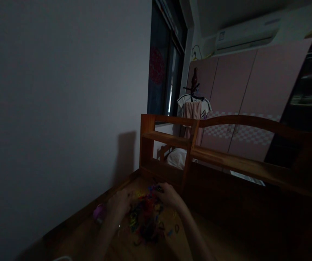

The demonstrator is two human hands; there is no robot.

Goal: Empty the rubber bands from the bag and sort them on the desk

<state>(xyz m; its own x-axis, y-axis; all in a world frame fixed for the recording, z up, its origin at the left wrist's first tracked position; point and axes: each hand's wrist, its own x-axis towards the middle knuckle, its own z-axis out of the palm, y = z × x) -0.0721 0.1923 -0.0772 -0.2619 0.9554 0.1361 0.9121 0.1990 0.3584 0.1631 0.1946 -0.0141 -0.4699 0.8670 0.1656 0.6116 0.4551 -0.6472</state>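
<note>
- Left hand [122,204]: laid at the left edge of the pile of small coloured bands [145,217], with the forearm resting low over the desk [79,232]. The fingers are curled toward the pile. Whether they grip anything cannot be told in the dim light. This position is judged to hem the heap in from that side.
- Right hand [169,195]: set at the far right edge of the pile with the fingers bent inward. A few dark and purple bands are seen at the fingertips, but a firm pinch cannot be confirmed. The raised wrist suggests picking from the top of the heap rather than pressing on it.
- Pile of small coloured bands: heaped on the desk between the two hands, close to the front of the shelf unit [169,139]. Gathering it there is judged to keep it within reach of both hands.
- Loose bands [176,228]: scattered singly on the desk just right of the heap, apart from it.
- Purple object [98,214]: placed on the desk just left of the left hand. Its kind cannot be made out.
- Surroundings: a plain wall [49,108] at left, a dark window [164,72], a coat stand [194,105] hung with garments, a pink wardrobe [254,90] and an air conditioner [245,34] above it.
</note>
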